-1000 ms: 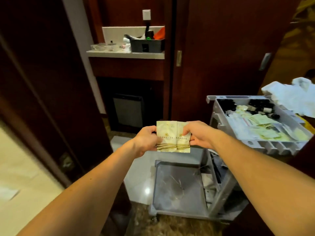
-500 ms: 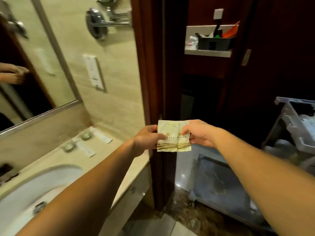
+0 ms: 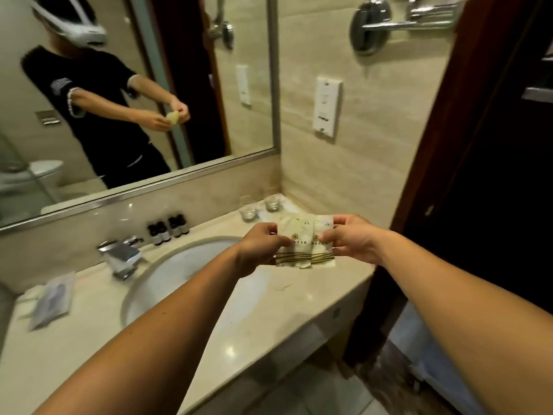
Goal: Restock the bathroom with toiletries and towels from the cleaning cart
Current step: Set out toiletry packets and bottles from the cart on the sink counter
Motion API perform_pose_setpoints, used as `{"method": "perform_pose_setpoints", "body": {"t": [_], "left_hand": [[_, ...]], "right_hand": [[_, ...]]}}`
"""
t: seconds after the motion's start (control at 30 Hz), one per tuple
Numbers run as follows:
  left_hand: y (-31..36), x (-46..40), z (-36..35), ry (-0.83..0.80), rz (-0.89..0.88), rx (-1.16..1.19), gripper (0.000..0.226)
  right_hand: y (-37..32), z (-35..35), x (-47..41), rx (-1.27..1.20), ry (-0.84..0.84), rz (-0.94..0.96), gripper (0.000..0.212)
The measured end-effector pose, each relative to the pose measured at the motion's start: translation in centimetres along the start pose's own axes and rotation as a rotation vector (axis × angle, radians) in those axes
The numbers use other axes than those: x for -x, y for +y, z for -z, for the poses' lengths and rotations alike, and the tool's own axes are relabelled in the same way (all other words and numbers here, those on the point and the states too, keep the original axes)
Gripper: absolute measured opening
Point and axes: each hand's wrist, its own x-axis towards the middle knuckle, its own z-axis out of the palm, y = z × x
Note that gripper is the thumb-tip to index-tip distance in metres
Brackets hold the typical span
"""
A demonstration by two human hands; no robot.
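- A flat clear packet (image 3: 52,301) lies at the far left of the pale stone counter (image 3: 269,319), beside a white oval sink (image 3: 191,274) with a chrome tap (image 3: 121,256) behind it.
- Four small dark bottles (image 3: 168,229) stand in a row against the back wall under the mirror (image 3: 134,94), which reflects a person in dark clothes.
- The left hand (image 3: 259,248) pinches the left edge of two pale sachets (image 3: 305,242), thumb on the printed front.
- The sachets, side by side and overlapping, are held upright in the air between both hands, above the counter's right end.
- Two drinking glasses (image 3: 259,205) sit in the corner just behind them.
- The right hand (image 3: 351,238) pinches the right edge of the sachets.
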Motion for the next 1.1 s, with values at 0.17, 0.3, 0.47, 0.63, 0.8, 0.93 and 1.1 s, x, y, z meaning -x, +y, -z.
{"method": "perform_pose_setpoints", "body": {"t": [0.17,0.3,0.47,0.63,0.8,0.93,1.1], "left_hand": [[-1.6,0.3,5.6,0.147,0.009,0.051,0.008],[-2.5,0.3,9.6,0.249,0.036,0.058,0.017],[-3.4,-0.1,14.5,0.381,0.025,0.193,0.012],[-5.2,0.4,18.7,0.517,0.013,0.248,0.01],[-7.6,2.1,23.1,0.66,-0.003,0.289,0.014],[-9.8,3.9,27.2,0.753,0.014,0.297,0.01],[-12.8,6.0,32.8,0.786,0.053,0.283,0.011]], "right_hand": [[-1.6,-6.2,-3.7,0.051,-0.128,0.024,0.028],[-3.1,-10.7,-7.1,0.106,-0.179,0.065,0.031],[-4.7,-15.7,-11.2,0.174,-0.296,0.073,0.026],[-5.1,-20.9,-13.6,0.185,-0.377,0.074,0.024],[-4.5,-27.2,-14.7,0.197,-0.528,-0.023,0.012],[-4.0,-32.0,-15.0,0.293,-0.711,-0.118,0.011],[-2.6,-39.3,-14.8,0.304,-0.697,-0.051,0.021]]}}
